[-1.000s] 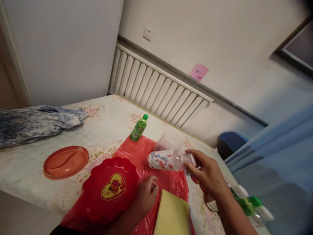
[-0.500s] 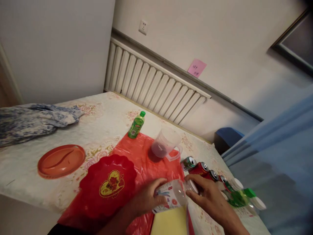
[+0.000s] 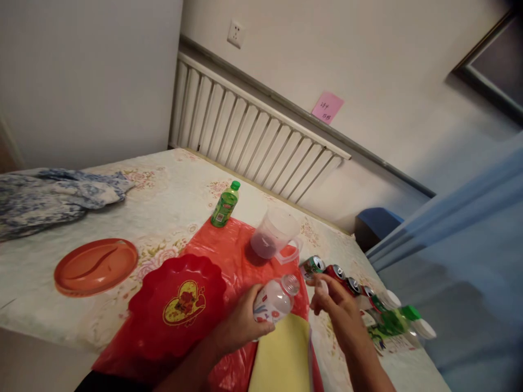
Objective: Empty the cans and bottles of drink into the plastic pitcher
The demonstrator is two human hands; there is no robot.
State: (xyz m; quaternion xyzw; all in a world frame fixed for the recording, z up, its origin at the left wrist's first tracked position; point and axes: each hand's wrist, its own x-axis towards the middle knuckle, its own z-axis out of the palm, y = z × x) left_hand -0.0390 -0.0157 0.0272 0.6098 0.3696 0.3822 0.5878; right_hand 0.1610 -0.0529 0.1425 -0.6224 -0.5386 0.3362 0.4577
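My left hand (image 3: pixel 241 326) is wrapped round a clear plastic bottle (image 3: pixel 274 300) with a floral label; its mouth is uncapped and tilts up to the right. My right hand (image 3: pixel 337 307), just right of the bottle mouth, pinches a white bottle cap (image 3: pixel 322 286). Beyond the bottle stands a translucent plastic jug (image 3: pixel 274 237) holding some dark purplish liquid. Below the bottle lies a yellow pad or folded cloth (image 3: pixel 284 354) on a red plastic sheet (image 3: pixel 241 250). A scalloped red plate (image 3: pixel 143 305) with a gold heart sits to the left of my left hand.
A green drink bottle (image 3: pixel 224 206) stands behind the sheet. Several drink cans (image 3: pixel 314 265) and bottles, one green (image 3: pixel 392 322), line the right side. An orange oval lid (image 3: pixel 96 267) and bunched patterned cloth (image 3: pixel 61 196) lie left. A radiator (image 3: pixel 249 128) runs along the wall.
The cap has come off the bottle, and my right hand has drawn it away from the mouth. My left hand has raised the bottle slightly and turned its mouth upward.
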